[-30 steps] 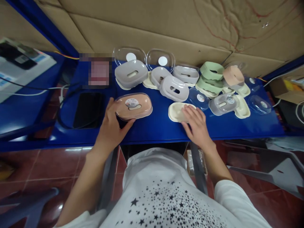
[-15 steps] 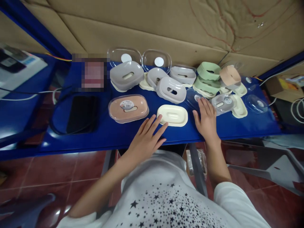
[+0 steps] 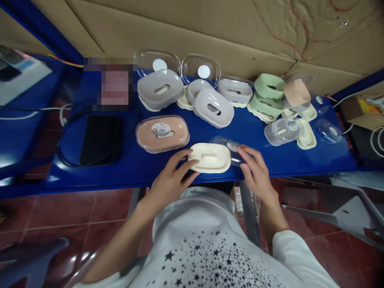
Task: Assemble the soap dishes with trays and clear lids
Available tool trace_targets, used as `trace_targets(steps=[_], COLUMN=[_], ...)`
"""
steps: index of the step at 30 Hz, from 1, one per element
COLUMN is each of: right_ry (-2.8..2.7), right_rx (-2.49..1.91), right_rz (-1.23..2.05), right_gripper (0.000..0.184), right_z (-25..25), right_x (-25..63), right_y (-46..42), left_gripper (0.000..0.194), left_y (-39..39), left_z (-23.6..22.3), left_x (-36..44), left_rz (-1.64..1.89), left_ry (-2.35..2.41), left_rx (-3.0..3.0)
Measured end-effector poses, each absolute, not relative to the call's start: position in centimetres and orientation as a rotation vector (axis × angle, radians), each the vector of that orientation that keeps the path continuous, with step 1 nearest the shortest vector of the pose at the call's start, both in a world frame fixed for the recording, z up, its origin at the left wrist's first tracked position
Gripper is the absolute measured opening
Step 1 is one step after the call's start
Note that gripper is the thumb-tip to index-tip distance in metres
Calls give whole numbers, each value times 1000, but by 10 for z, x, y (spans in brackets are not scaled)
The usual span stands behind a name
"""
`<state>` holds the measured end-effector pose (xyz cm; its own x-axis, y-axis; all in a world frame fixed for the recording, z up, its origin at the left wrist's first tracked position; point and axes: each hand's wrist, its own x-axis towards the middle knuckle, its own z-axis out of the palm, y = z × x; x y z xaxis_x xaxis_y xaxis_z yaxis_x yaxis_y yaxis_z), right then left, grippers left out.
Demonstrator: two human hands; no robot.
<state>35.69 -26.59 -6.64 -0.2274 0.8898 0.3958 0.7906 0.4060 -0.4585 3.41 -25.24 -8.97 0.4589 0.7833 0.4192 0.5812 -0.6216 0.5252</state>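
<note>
A person in a white shirt printed with black stars leans over a blue table (image 3: 294,162). The left hand (image 3: 169,182) rests at the near edge, fingers loosely curled, its fingertips touching the left end of a cream soap dish tray (image 3: 210,157). The right hand (image 3: 255,172) pinches a clear plastic lid (image 3: 229,149) between thumb and fingers; the lid sits just beside the tray's right end, overlapping its far corner. To the left of the tray lies a pink soap box (image 3: 162,133) closed under a clear lid with a round sticker. Farther back, along a cardboard wall (image 3: 192,32), are grey soap dish inserts (image 3: 213,108), green ones (image 3: 269,86) and more clear lids. A black phone (image 3: 100,140) lies at the left.
</note>
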Motion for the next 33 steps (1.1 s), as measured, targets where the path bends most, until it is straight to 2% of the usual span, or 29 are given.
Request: trace_targets(steps=[4, 7, 17, 21, 29, 33], right_ry=[-2312, -2444, -2572, -2550, -2546, -2410], right_rx=[-1116, -1029, -977, -1048, -1003, -1105], right_rz=[337, 360, 395, 310, 226, 199], right_gripper=[67, 72, 70, 76, 77, 77], right_z=[-70, -72, -70, -69, -71, -70], right_x=[333, 322, 318, 314, 310, 332], right_y=[-271, -263, -254, -249, -247, -259], left_gripper=[59, 68, 54, 58, 71, 63], left_y=[-252, -251, -250, -251, -251, -250], left_z=[-91, -92, -96, -97, -98, -95], left_x=[34, 34, 30, 31, 32, 32], left_rz=[970, 960, 981, 938, 891, 905], left_ry=[1185, 1173, 1138, 1144, 1172, 1139], left_rx=[2302, 2322, 2324, 2318, 2292, 2311])
